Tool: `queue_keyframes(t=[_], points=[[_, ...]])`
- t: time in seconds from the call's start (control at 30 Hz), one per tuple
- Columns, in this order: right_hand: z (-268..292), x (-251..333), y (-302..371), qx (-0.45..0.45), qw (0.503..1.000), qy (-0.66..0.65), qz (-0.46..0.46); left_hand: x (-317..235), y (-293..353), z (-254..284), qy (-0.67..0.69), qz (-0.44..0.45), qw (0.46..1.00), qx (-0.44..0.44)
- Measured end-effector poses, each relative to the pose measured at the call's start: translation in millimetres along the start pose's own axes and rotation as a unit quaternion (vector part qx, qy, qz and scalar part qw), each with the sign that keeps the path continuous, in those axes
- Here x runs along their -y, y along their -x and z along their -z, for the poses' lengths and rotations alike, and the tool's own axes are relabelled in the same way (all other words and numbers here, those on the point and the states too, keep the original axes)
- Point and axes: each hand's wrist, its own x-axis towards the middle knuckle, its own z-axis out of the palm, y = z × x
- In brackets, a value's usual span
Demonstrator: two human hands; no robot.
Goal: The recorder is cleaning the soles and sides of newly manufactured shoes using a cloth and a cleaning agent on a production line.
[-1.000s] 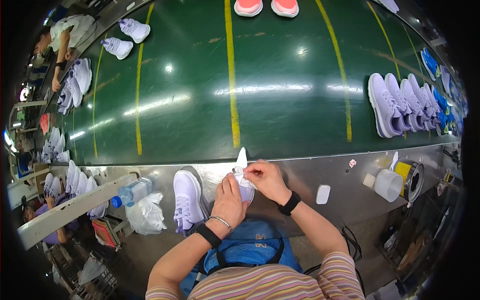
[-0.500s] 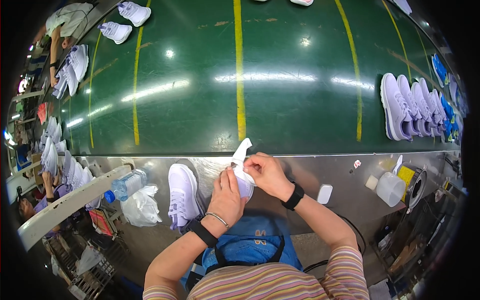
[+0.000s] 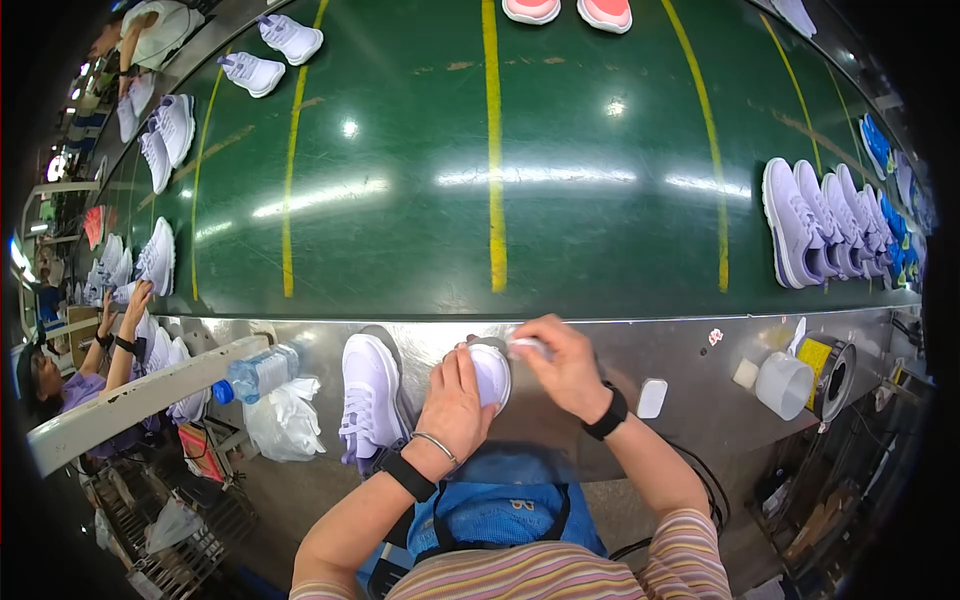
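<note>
My left hand [image 3: 455, 403] is closed around a lavender sneaker [image 3: 490, 378], its pale rounded toe showing beside my fingers. Just right of that toe, my right hand [image 3: 562, 368] pinches a bunched white cloth [image 3: 530, 346], mostly hidden by the fingers. The cloth appears apart from the shoe. To the left of my left wrist, another lavender sneaker [image 3: 369, 390] rests on the metal ledge [image 3: 640, 345], toe pointing away from me.
Beyond the ledge runs a green belt [image 3: 400, 240] with yellow lines. Lavender sneakers [image 3: 793, 225] stand at right; coral shoes [image 3: 605, 12] lie far off. A bottle [image 3: 262, 372], white bag [image 3: 285, 420], white tub [image 3: 783, 382] and yellow-labelled spool [image 3: 828, 365] flank me. A co-worker [image 3: 100, 375] touches shoes at left.
My right hand has pulled the white cloth off the sneaker's toe, moving up and right. Two coral shoes have come further into view. The co-worker's hands have reached up to a shoe by the belt.
</note>
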Motion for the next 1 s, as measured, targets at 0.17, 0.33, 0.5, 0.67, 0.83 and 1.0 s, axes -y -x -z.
queue_keyframes(t=[0.17,0.33,0.5,0.67,0.83,1.0], points=[[-13,-12,-5,0.151,0.985,-0.059,-0.051,2,0,0,0.019,0.003,1.0,0.002],[-9,-12,-20,0.205,0.964,-0.083,-0.151,3,-1,-1,0.013,0.002,1.0,0.002],[-5,-14,-14,0.211,0.969,-0.114,-0.067,3,-1,0,0.026,-0.002,1.0,0.001],[-6,-13,-24,0.23,0.953,-0.126,-0.153,4,-2,-1,0.034,-0.006,0.999,0.003],[-6,-14,-41,0.291,0.928,-0.103,-0.21,4,-3,-2,0.035,0.001,0.999,0.008],[-18,-17,-40,0.25,0.944,-0.089,-0.195,4,-6,-5,0.014,-0.007,1.0,0.014]])
